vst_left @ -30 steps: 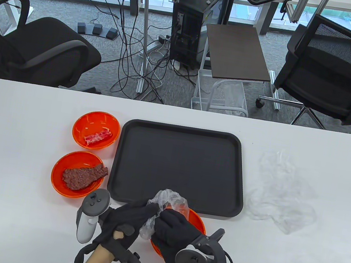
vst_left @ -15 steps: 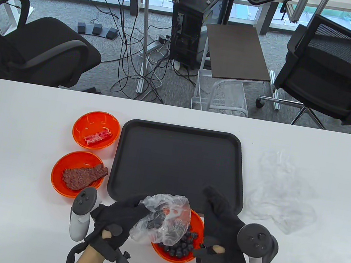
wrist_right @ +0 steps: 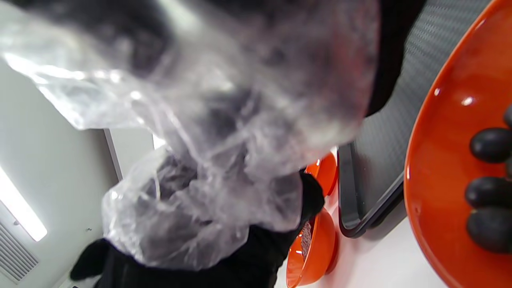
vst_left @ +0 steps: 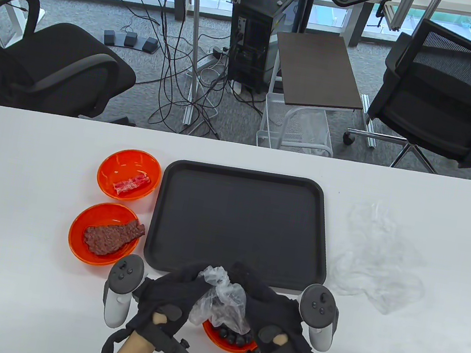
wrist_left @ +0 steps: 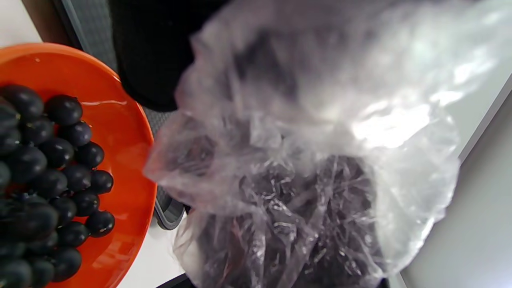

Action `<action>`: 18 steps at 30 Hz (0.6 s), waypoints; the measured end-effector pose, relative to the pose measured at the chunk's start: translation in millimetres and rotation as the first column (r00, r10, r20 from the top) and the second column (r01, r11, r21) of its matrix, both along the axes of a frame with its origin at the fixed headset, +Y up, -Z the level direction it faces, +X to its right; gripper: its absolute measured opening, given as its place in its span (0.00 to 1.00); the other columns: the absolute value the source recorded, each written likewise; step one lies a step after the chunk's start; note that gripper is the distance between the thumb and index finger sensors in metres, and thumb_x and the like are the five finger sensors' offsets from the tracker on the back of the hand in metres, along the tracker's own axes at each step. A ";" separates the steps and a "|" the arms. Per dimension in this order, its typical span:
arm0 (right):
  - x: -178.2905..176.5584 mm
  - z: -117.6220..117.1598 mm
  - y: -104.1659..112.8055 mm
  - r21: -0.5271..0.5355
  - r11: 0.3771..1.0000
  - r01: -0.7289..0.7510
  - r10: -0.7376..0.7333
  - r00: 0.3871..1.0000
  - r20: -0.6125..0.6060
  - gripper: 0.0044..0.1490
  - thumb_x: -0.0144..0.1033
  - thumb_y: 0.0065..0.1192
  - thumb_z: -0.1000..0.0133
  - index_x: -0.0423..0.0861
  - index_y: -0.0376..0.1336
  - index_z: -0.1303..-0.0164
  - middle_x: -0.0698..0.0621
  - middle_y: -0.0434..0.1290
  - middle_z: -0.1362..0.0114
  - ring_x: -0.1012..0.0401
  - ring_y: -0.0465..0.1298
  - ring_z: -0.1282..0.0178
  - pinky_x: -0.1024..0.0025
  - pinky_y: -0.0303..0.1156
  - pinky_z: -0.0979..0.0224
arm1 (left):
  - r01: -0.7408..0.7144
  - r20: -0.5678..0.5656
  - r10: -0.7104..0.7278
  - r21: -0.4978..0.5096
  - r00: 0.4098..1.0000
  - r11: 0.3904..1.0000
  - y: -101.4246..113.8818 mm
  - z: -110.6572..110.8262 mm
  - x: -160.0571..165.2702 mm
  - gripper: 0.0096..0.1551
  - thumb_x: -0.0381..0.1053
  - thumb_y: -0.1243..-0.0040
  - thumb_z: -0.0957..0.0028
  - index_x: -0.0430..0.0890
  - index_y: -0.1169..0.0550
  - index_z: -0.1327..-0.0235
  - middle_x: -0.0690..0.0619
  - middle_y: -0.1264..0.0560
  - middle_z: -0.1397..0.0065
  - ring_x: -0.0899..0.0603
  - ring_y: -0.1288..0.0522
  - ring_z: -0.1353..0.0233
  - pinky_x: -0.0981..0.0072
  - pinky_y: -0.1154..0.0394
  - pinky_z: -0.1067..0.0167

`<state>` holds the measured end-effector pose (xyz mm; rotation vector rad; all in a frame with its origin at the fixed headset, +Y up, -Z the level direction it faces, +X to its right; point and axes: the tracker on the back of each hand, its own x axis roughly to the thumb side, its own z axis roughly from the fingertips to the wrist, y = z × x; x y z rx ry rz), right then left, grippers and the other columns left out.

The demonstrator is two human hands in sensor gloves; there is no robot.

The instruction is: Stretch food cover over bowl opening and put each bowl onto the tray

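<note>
A crumpled clear food cover [vst_left: 221, 300] hangs just above an orange bowl of dark berries [vst_left: 227, 341] near the table's front edge. My left hand [vst_left: 199, 282] grips the cover's left side and my right hand [vst_left: 246, 283] grips its right side, fingers curled into the plastic. The hands hide most of the bowl. In the left wrist view the cover [wrist_left: 312, 160] fills the frame beside the berry bowl [wrist_left: 124, 120]. The right wrist view shows the cover [wrist_right: 208, 140] bunched next to the bowl's rim [wrist_right: 436, 160]. The black tray [vst_left: 242, 214] lies just beyond, with nothing on it.
Left of the tray stand two uncovered orange bowls, one with red meat strips [vst_left: 130, 163] and one with a brown meat slab [vst_left: 89, 215]. A loose pile of clear covers [vst_left: 378, 263] lies to the right of the tray.
The right hand, which had let go and spread out to the right half a second ago, has come back and taken hold of the cover. The cover is bunched tighter between both hands.
</note>
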<state>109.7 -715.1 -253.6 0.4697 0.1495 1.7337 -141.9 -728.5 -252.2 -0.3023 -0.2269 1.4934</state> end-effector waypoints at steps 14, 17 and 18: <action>1.5 5.2 5.6 0.086 0.957 -0.278 0.256 0.945 0.203 0.36 0.41 0.77 0.49 0.36 0.72 0.33 0.39 0.85 0.39 0.50 0.93 0.53 0.62 0.90 0.57 | 0.044 -0.053 -0.044 -0.010 0.998 0.999 -3.5 5.5 6.8 0.24 0.59 0.32 0.45 0.55 0.18 0.37 0.53 0.09 0.39 0.45 0.07 0.44 0.52 0.13 0.46; 5.8 7.2 6.4 0.091 0.959 -0.269 0.239 0.938 0.252 0.32 0.41 0.75 0.48 0.37 0.75 0.37 0.41 0.87 0.43 0.52 0.94 0.57 0.64 0.91 0.61 | -0.002 -0.039 0.000 -0.047 0.999 0.999 -8.1 5.2 5.2 0.24 0.59 0.32 0.45 0.55 0.18 0.37 0.54 0.10 0.39 0.45 0.07 0.44 0.53 0.13 0.45; 7.8 7.6 6.6 0.092 0.960 -0.265 0.232 0.934 0.271 0.31 0.40 0.75 0.48 0.37 0.77 0.39 0.42 0.88 0.45 0.53 0.94 0.59 0.65 0.90 0.62 | -0.006 -0.046 0.003 -0.051 0.999 0.999 -8.7 5.1 4.1 0.24 0.59 0.32 0.45 0.55 0.18 0.37 0.54 0.09 0.39 0.45 0.08 0.43 0.53 0.14 0.45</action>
